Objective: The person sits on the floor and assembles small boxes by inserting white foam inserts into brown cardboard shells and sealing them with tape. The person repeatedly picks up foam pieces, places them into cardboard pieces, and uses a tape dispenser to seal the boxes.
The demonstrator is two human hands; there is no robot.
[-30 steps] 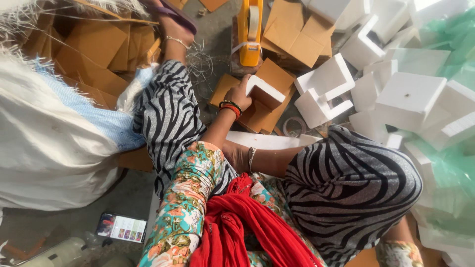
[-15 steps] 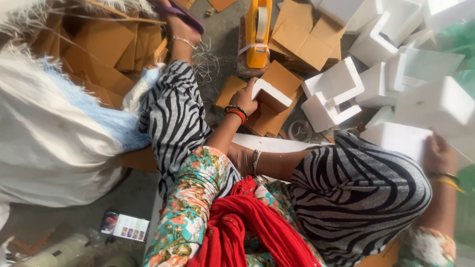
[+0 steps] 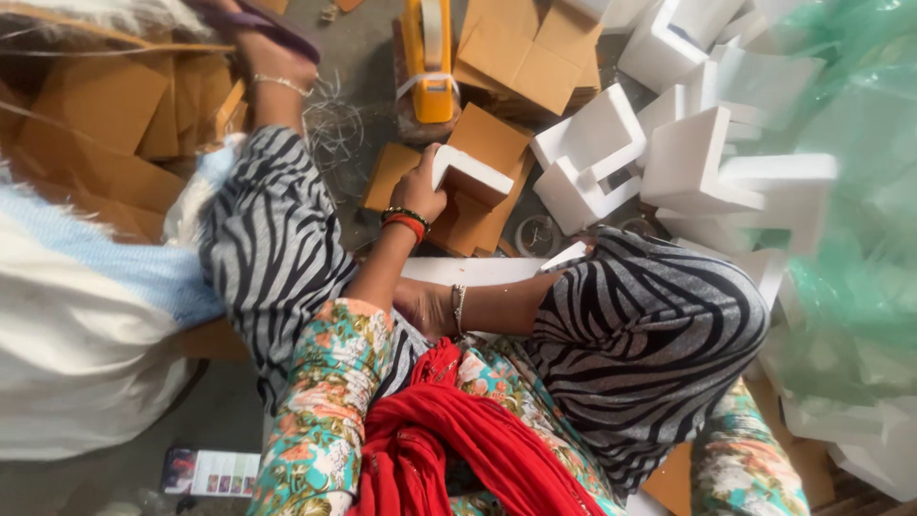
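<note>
I sit on the floor with my legs in zebra-striped trousers. My left hand (image 3: 418,188), with red and black bangles at the wrist, grips an L-shaped white foam block (image 3: 475,176) over a stack of brown cardboard pieces (image 3: 478,215). Only the floral sleeve of my right arm (image 3: 750,463) shows at the lower right; the hand itself is out of sight. A large white foam block (image 3: 764,191) looks blurred at the right, and what holds it is not visible.
A yellow tape dispenser (image 3: 427,57) stands ahead. Several white foam corner blocks (image 3: 597,143) lie to the right, next to green plastic sheeting (image 3: 860,239). Flat cardboard (image 3: 105,124) and a white sack (image 3: 76,325) sit at the left. A red scarf (image 3: 449,440) lies in my lap.
My left hand has kept the foam block over the cardboard stack. My right hand, seen holding a big foam block at the right half a second ago, has left the view.
</note>
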